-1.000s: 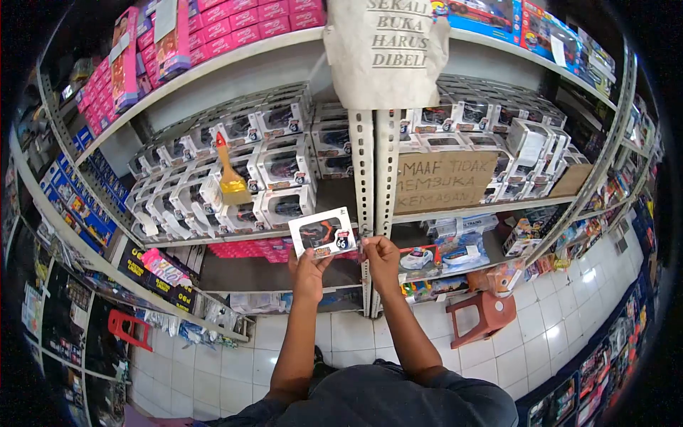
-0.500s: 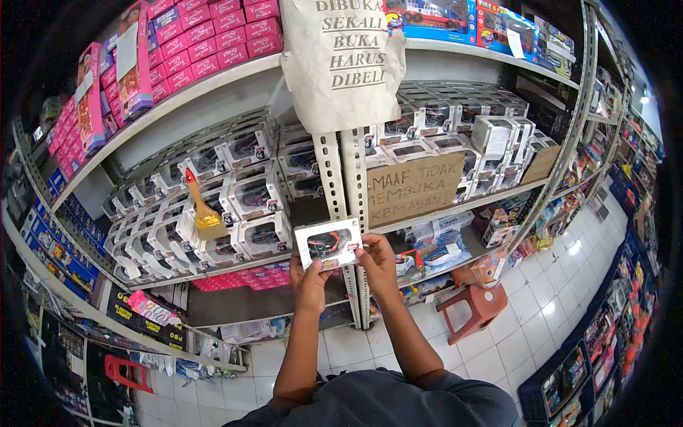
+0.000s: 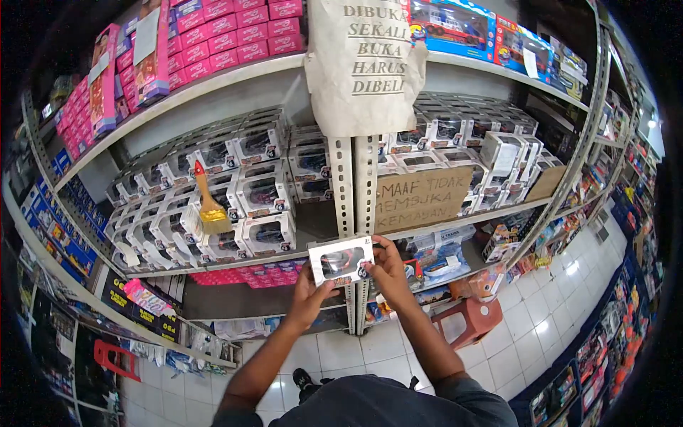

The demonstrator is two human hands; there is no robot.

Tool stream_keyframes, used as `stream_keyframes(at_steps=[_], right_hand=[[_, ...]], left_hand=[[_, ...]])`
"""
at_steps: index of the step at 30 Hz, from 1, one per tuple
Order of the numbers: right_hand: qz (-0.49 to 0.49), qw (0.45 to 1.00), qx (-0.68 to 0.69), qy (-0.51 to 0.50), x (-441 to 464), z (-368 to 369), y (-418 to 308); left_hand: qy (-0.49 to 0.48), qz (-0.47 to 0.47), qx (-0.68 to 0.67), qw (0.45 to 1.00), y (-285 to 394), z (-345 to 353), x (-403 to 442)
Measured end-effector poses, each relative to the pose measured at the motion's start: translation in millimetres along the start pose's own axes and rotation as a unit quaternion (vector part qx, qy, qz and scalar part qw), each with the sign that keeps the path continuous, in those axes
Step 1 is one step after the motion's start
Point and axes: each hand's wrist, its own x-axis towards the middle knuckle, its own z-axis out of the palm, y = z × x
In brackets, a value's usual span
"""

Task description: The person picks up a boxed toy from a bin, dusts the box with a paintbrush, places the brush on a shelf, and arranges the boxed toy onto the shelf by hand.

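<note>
A white toy box with a clear window and a dark and red toy inside is held up before the shelf post. My left hand grips its lower left corner, thumb on the front. On its right edge my right hand is closed, thumb near the "66" print. Behind and to the left, a paintbrush with a red-tipped handle rests upright against stacked white boxes of the same kind.
A perforated metal post carries a printed paper sign. A handwritten cardboard sign fronts the right shelf. Pink boxes fill the upper left. A red stool stands on the floor at right, another at left.
My right hand has moved from beside the box onto its right edge. The box sits lower in view, and the camera view has shifted.
</note>
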Motion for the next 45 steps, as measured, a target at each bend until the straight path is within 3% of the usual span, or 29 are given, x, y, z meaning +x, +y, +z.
stream_keyframes(at_steps=[2,6,11,19,22,26,29,33,36,40,45], right_hand=[[0.044,0.998,0.025,-0.045,-2,3,-18],[0.038,0.981,-0.049,-0.182,5,-4,-33],[0.039,0.972,-0.071,-0.220,23,-2,-56],[0.002,0.983,-0.031,-0.181,49,19,-97],[-0.091,0.973,-0.056,-0.203,58,21,-92],[0.016,0.972,-0.118,-0.203,58,27,-104],[-0.024,0.962,-0.193,-0.193,56,39,-109],[-0.054,0.957,-0.233,-0.165,63,43,-108],[-0.067,0.966,-0.214,-0.131,64,52,-116],[-0.091,0.977,-0.134,-0.137,75,52,-127],[-0.025,0.978,-0.051,-0.202,82,43,-142]], left_hand=[[-0.035,-0.030,0.035,0.998,12,-17,-6],[-0.092,-0.019,0.114,0.989,45,-30,-18],[-0.106,0.007,0.187,0.977,76,-28,-14],[-0.076,0.069,0.156,0.982,118,-9,1],[-0.052,0.088,0.187,0.977,127,2,2],[-0.016,0.157,0.181,0.971,115,4,11],[-0.006,0.144,0.191,0.971,118,12,12],[0.021,0.180,0.316,0.931,132,30,15],[-0.013,0.265,0.414,0.870,132,32,18],[-0.041,0.280,0.428,0.858,142,38,18],[-0.118,0.279,0.375,0.876,162,20,40]])
